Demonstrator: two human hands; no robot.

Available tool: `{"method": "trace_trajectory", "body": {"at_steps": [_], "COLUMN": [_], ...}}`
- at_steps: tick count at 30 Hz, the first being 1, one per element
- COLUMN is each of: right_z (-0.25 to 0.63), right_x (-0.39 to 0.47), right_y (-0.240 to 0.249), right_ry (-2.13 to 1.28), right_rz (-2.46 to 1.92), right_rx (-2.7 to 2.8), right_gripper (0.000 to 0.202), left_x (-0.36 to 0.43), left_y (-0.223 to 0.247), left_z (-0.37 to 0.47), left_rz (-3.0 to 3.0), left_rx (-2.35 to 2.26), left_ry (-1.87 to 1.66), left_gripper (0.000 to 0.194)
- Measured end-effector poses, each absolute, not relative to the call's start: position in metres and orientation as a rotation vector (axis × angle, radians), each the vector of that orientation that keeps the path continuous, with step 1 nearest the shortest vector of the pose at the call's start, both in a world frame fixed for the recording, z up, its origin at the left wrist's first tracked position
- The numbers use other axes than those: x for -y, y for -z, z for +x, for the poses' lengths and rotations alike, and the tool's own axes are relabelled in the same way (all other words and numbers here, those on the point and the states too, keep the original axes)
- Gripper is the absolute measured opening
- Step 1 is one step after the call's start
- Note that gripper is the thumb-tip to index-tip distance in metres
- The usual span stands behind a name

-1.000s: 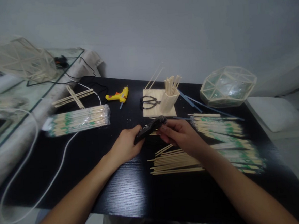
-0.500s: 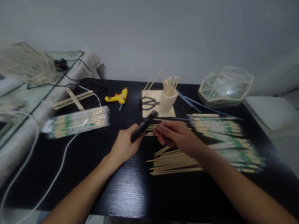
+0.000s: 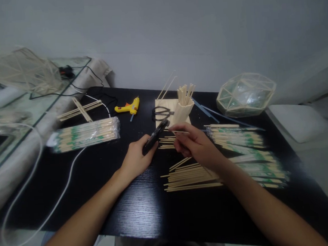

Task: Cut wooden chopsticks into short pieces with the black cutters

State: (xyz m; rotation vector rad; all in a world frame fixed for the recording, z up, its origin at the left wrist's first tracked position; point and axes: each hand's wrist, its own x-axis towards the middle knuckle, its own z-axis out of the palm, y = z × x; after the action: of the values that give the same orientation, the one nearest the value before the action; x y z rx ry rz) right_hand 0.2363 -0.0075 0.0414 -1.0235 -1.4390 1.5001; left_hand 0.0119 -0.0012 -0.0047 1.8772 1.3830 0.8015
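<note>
One black tool sits clenched in the left hand; the right hand curls its fingers near short sticks, any hold unclear.

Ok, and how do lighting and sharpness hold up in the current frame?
Head view: dim overall, with streaky glare on the black tabletop and a bright reflection on the faceted frame. Head view: the black tool shows little detail; the yellow glue gun reads clearer. Head view: wrapped sticks at right look smeared.
</note>
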Motion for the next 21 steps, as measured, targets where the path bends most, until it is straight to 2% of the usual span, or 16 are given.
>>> {"method": "trace_trajectory", "body": {"at_steps": [4,7,14,21], "right_z": [0.243,0.247,0.249,0.246], "right_x": [0.004,0.003,0.004,0.003], "right_y": [-0.042,-0.040,-0.032,-0.028], "right_ry": [-1.111,-0.948,-0.980,-0.919], "right_rz": [-1.192,-1.317,-1.306,-1.351], "right_rx": [1.776,2.111,2.592,2.667], "right_gripper": [0.016,0.007,0.016,0.019], "left_x": [0.001,-0.001,-0.002,-0.001], "left_y": [0.007,0.008,0.009,0.009], "left_z": [0.012,0.012,0.011,0.011], "left_rz": [1.838,1.830,1.841,1.853], "left_rx": [-1.382,-1.388,-1.389,-1.389], "left_ry": [-0.830,-0.869,-0.877,-0.849], "left_gripper": [0.033,0.033,0.033,0.034]}}
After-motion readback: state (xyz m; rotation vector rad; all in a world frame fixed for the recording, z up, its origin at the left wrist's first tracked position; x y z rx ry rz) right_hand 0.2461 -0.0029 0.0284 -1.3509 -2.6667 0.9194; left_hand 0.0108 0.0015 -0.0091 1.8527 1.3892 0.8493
